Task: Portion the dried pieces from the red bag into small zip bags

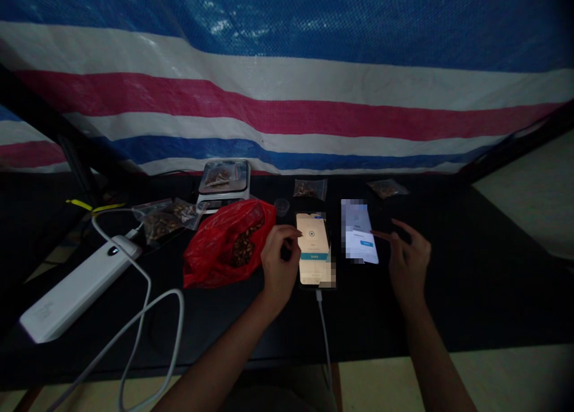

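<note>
My left hand (pixel 278 259) is curled, its thumb and index finger bent into a ring. Their tips lie at the left edge of a lit phone (pixel 313 247) with a cream screen and a blue-green bar; nothing shows between them. My right hand (pixel 409 259) is open beside a second lit phone (pixel 361 235) with a pale screen. One finger points onto that screen and the others are apart; whether it touches the glass I cannot tell. Just left of my left hand lies a red plastic bag (pixel 210 244), gaping, with small brown pieces (pixel 244 246) inside.
A small scale (pixel 224 188) bears a bag of brown pieces. Other clear bags (pixel 310 189) lie along the back and left, by a tiny clear cup (pixel 282 206). A white power bank (pixel 81 289) and looping white cable (pixel 177 340) occupy the left. Striped sheeting (pixel 287 83) hangs behind.
</note>
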{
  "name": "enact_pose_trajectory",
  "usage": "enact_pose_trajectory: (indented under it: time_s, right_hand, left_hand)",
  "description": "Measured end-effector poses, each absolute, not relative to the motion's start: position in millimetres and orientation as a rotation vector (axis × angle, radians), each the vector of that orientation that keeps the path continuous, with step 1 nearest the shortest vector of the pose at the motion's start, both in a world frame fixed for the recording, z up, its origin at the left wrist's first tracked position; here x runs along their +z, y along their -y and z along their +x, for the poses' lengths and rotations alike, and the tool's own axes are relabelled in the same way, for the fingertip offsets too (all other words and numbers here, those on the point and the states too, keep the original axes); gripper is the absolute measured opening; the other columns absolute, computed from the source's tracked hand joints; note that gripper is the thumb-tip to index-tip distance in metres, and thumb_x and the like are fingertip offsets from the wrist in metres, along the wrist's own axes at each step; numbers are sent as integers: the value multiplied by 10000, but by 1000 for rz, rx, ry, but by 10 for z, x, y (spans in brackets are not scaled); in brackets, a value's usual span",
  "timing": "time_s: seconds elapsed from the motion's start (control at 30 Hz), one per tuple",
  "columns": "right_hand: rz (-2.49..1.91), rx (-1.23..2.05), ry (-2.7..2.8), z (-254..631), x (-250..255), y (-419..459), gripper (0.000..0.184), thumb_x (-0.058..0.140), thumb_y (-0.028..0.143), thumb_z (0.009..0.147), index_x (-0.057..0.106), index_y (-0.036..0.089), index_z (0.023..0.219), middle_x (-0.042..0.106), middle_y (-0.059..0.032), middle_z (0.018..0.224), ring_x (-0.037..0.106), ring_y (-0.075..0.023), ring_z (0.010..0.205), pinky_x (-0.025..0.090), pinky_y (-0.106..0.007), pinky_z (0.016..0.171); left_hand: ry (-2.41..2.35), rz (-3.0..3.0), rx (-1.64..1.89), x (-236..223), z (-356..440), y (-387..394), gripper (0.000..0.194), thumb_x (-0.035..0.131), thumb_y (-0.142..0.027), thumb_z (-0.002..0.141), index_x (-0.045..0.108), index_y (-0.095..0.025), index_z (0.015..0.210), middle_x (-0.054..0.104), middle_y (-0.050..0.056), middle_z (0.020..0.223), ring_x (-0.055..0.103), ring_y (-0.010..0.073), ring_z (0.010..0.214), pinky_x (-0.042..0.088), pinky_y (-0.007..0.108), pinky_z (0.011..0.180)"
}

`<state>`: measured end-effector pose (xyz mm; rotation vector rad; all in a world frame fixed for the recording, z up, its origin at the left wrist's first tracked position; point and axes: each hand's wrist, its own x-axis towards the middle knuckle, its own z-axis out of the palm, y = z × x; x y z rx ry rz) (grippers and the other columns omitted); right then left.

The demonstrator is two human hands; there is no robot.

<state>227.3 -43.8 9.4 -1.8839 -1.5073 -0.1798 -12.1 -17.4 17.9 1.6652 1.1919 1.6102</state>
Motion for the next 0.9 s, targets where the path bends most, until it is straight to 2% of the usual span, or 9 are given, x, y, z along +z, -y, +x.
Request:
enact_pose_trajectory:
  time_s: [0.33, 0.9]
  right_hand:
    - [-1999, -106, 1448, 2283, 68, 433, 439, 353, 396, 867, 702, 219, 669, 553, -66, 1136, 438, -287, 1038, 323, -510, 873]
    - [-1991, -48, 1404, 2316, 13, 429, 420, 365, 388, 851, 698, 213, 664, 543, -65, 1149, 427, -267, 1058, 291, -490, 910]
  left_hand:
    - [-1178, 1679, 1581, 203, -131, 192, 171, 519, 0, 714, 552, -167, 727, 551, 7, 802, 519, 108, 751, 404, 206, 595]
    - [-1229, 1686, 1562, 191, -122, 196, 225, 469, 33, 709, 551, -176, 729, 541, 5, 812, 510, 116, 768, 403, 229, 641]
